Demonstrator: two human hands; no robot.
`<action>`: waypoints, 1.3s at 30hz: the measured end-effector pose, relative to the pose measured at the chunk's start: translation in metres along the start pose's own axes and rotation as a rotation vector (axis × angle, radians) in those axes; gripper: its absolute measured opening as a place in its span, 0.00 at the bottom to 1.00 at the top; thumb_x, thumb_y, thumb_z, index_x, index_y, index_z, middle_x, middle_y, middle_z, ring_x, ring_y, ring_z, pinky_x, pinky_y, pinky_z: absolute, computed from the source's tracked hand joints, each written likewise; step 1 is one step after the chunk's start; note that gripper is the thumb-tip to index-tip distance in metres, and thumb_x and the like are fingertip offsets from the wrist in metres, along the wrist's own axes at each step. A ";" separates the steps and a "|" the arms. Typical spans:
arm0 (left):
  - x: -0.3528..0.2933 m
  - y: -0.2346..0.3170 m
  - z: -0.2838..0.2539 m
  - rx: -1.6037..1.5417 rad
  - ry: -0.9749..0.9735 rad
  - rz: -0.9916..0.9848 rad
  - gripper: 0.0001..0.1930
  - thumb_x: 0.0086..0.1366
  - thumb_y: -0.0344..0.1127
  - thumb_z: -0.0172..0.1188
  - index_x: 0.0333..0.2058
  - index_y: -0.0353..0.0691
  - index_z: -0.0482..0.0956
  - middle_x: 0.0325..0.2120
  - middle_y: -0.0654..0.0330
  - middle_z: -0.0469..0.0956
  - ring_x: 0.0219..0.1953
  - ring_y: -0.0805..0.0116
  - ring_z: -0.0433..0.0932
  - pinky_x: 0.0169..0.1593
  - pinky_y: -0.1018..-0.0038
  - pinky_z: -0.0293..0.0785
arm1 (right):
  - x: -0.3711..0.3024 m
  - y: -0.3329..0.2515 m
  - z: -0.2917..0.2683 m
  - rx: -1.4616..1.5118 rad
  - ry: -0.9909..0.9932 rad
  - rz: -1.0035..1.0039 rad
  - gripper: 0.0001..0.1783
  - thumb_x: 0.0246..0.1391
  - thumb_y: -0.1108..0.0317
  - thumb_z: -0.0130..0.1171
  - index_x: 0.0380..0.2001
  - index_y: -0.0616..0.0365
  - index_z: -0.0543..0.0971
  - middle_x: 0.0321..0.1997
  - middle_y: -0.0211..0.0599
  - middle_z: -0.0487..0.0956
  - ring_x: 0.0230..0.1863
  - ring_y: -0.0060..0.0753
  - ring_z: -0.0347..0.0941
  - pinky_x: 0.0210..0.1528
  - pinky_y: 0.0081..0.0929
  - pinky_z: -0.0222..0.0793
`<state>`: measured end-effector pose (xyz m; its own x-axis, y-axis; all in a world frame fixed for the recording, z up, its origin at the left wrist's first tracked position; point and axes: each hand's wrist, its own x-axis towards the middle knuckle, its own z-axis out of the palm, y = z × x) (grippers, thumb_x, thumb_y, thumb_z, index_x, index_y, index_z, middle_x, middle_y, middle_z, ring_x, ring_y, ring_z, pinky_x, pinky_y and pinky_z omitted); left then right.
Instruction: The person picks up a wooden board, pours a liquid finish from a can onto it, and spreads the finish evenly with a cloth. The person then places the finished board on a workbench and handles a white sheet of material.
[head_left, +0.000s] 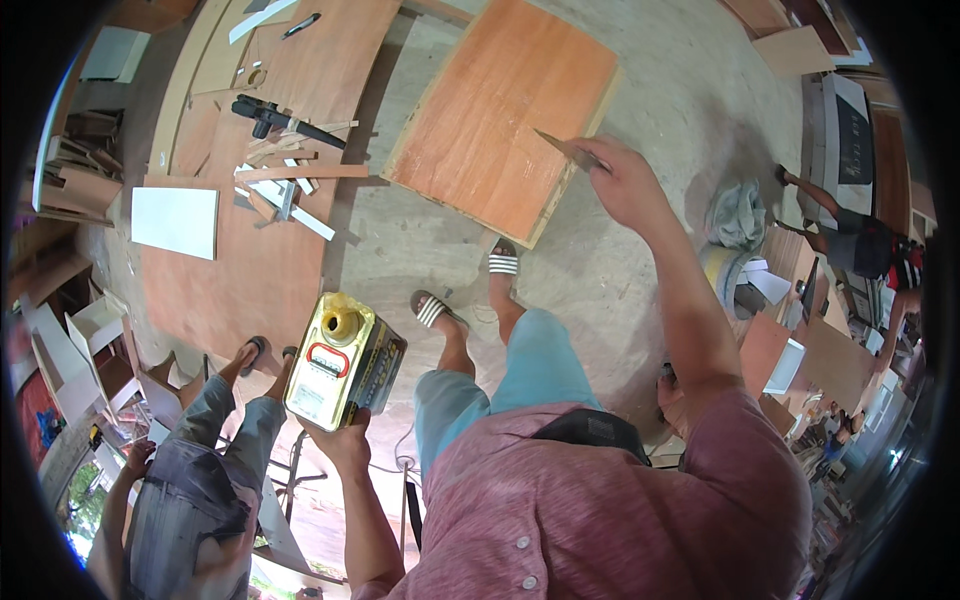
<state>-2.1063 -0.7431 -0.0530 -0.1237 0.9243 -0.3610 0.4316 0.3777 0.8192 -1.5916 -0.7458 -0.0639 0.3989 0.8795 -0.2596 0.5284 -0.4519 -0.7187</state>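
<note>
My left hand [342,440] is closed around the lower side of a rectangular metal can [318,393], with yellowish residue around its open round spout. Above the near right part of a wooden panel, my right hand [625,185] grips a thin flat spreader [552,141], its blade pointing left. The spreader looks very close to the surface, but I cannot tell whether it touches. The reddish-brown panel [510,90] lies in front of me, with pale, smeared edges and a few shiny spots near its near end.
To the left, a plywood sheet [235,290] carries wood strips [315,171], a black tool [270,118], a white panel [175,220] and a pen [301,25]. One person [195,490] is close at lower left; another [865,245] is at far right. A grey cloth bundle [737,215] lies right.
</note>
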 end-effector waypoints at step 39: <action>0.000 -0.021 -0.021 0.158 0.057 -0.178 0.42 0.39 0.21 0.67 0.58 0.30 0.63 0.47 0.57 0.72 0.45 0.65 0.72 0.56 0.70 0.69 | 0.175 0.179 0.161 -0.763 0.071 0.273 0.19 0.65 0.66 0.47 0.56 0.52 0.77 0.57 0.44 0.75 0.62 0.51 0.71 0.57 0.50 0.73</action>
<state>-2.1344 -0.7498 -0.0610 -0.2591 0.8471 -0.4640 0.5319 0.5261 0.6636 -1.5482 -0.6487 -0.3418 0.6203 0.7239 -0.3021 0.7610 -0.6487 0.0083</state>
